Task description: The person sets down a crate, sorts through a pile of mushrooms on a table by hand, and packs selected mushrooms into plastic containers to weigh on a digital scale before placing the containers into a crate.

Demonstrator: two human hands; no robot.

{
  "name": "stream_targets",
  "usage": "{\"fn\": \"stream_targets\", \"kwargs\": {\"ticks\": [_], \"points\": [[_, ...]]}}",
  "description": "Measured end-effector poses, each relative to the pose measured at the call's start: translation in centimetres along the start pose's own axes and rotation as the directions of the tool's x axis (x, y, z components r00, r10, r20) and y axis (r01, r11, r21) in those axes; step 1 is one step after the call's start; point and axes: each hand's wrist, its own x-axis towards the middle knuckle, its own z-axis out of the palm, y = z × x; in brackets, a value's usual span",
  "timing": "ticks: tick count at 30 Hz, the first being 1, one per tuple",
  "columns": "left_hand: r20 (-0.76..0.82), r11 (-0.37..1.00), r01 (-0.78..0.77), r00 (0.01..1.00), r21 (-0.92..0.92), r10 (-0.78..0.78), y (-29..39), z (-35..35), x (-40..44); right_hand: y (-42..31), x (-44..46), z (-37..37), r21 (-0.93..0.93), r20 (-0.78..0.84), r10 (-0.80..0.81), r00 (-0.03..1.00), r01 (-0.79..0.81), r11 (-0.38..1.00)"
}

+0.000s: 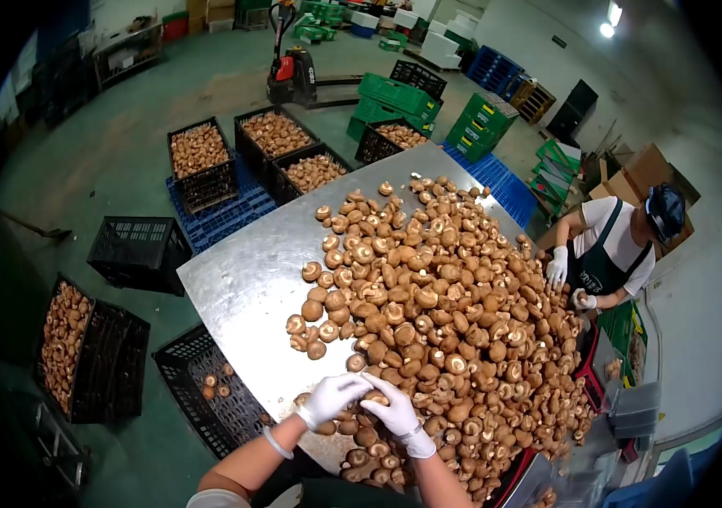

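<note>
A big heap of brown shiitake mushrooms (462,313) covers much of the metal table (242,279). At the near edge of the heap, my left hand (333,399) and my right hand (393,408), both in white gloves, come together at the fingertips. My right hand's fingers curl around a mushroom (375,396), partly hidden by the glove. The left hand is closed, its fingertips close to that mushroom; whatever they pinch is hidden. More mushrooms lie right under and beside both hands.
Below the table's left edge stands a black crate (200,381) with a few mushrooms. Filled black crates (202,152) stand on a blue pallet (238,203). A co-worker (611,245) in white gloves handles mushrooms at the far right. A pallet jack (293,76) is behind.
</note>
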Motion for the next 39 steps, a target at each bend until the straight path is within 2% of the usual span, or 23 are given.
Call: {"fn": "stream_targets", "kwargs": {"ticks": [1, 3, 4, 6, 8, 10, 12, 13, 14, 15, 16, 18, 19, 20, 23, 24, 26, 27, 31, 34, 36, 38, 39], "points": [[-0.141, 0.991, -0.017, 0.989, 0.134, 0.036, 0.4, -1.2, 1.2, -0.9, -0.2, -0.3, 0.102, -0.029, 0.164, 0.986, -0.160, 0.982], [-0.353, 0.880, -0.026, 0.910, 0.474, 0.216, 1.5, -4.5, 4.7, 0.4, -0.5, -0.8, 0.354, -0.050, 0.243, 0.969, -0.211, 0.911], [-0.397, 0.752, -0.010, 0.844, 0.660, 0.360, 1.4, -6.4, 6.8, 0.2, -0.7, -1.1, 0.495, -0.056, 0.281, 0.958, -0.218, 0.841], [-0.362, 0.509, 0.061, 0.776, 0.859, 0.516, -1.0, -8.9, 10.4, 1.2, -1.3, -1.1, 0.545, -0.085, 0.288, 0.954, -0.197, 0.815], [-0.290, 0.539, 0.086, 0.907, 0.838, 0.307, -2.7, -10.0, 12.7, 1.7, -2.0, -1.1, 0.686, -0.085, 0.364, 0.928, -0.210, 0.696], [-0.283, 0.539, 0.070, 0.903, 0.839, 0.323, -3.3, -10.6, 13.8, 1.3, -2.5, -1.0, 0.677, -0.121, 0.350, 0.929, -0.181, 0.714], [-0.323, 0.648, 0.043, 0.890, 0.761, 0.322, -3.6, -11.7, 14.2, 0.6, -3.2, -1.0, 0.842, -0.058, 0.339, 0.939, -0.136, 0.522], [-0.339, 0.728, -0.064, 0.855, 0.683, 0.393, -1.5, -11.6, 13.4, 1.9, -3.5, -0.7, 0.877, -0.051, 0.322, 0.945, -0.112, 0.467], [-0.461, 0.985, 0.011, 0.885, 0.174, 0.071, 0.4, -10.5, 12.2, 3.0, -4.0, -0.6, 0.888, -0.018, 0.358, 0.933, -0.150, 0.435], [-0.386, 0.978, -0.094, 0.922, -0.187, 0.015, 0.5, -10.8, 11.6, 3.2, -4.2, -0.7, 0.874, -0.009, 0.336, 0.942, -0.156, 0.461], [-0.295, 0.834, -0.151, 0.955, -0.530, -0.014, 0.5, -11.0, 10.6, 3.4, -4.4, -0.6, 0.859, 0.003, 0.316, 0.949, -0.164, 0.485], [-0.214, 0.520, -0.154, 0.975, -0.840, -0.057, 1.2, -9.0, 8.7, 3.0, -4.5, -0.1, 0.828, 0.020, 0.323, 0.946, -0.197, 0.525], [-0.081, 0.329, -0.056, 0.995, -0.943, -0.062, 0.6, -8.8, 8.0, 2.2, -4.3, -0.1, 0.789, 0.032, 0.326, 0.945, -0.224, 0.572], [-0.026, 0.212, -0.022, 0.999, -0.977, -0.019, 0.0, -8.1, 7.5, 1.3, -3.8, 0.0, 0.790, 0.029, 0.324, 0.946, -0.220, 0.572], [0.018, 0.075, 0.017, 1.000, -0.997, 0.006, 0.6, -5.3, 5.9, -0.5, -2.4, 0.2, 0.732, 0.083, 0.257, 0.963, -0.234, 0.639], [-0.005, 0.135, 0.000, 0.999, -0.991, -0.037, 0.8, -4.5, 5.4, -0.9, -2.2, 0.4, 0.755, 0.077, 0.257, 0.963, -0.224, 0.616], [0.004, 0.113, 0.008, 0.999, -0.994, -0.037, 1.4, -3.0, 4.4, -1.4, -1.7, 0.8, 0.748, 0.066, 0.236, 0.969, -0.205, 0.631], [0.038, 0.045, 0.042, 0.996, -0.998, -0.078, 2.1, -2.5, 4.0, -1.6, -1.5, 1.0, 0.741, 0.064, 0.213, 0.975, -0.190, 0.644], [-0.018, 0.297, -0.030, 0.999, -0.954, 0.042, 2.8, -0.5, 2.7, -1.9, -1.0, 1.9, 0.824, 0.074, 0.159, 0.985, -0.150, 0.547], [-0.067, 0.617, -0.102, 0.995, -0.780, 0.079, 2.5, 0.4, 1.9, -1.4, -0.6, 2.7, 0.833, 0.061, 0.081, 0.995, -0.096, 0.545], [-0.071, 0.665, -0.114, 0.993, -0.738, 0.091, 2.6, 1.0, 1.4, -0.6, -0.8, 2.7, 0.833, 0.079, 0.123, 0.989, -0.134, 0.537], [-0.073, 0.698, 0.018, 0.992, -0.716, -0.101, 2.9, 1.3, 0.9, 0.2, -1.0, 2.9, 0.837, 0.137, 0.121, 0.983, -0.180, 0.517], [-0.093, 0.650, 0.004, 0.989, -0.760, -0.114, 2.5, 1.7, 1.0, -0.7, -1.2, 2.8, 0.854, 0.133, 0.181, 0.974, -0.206, 0.478]]}}
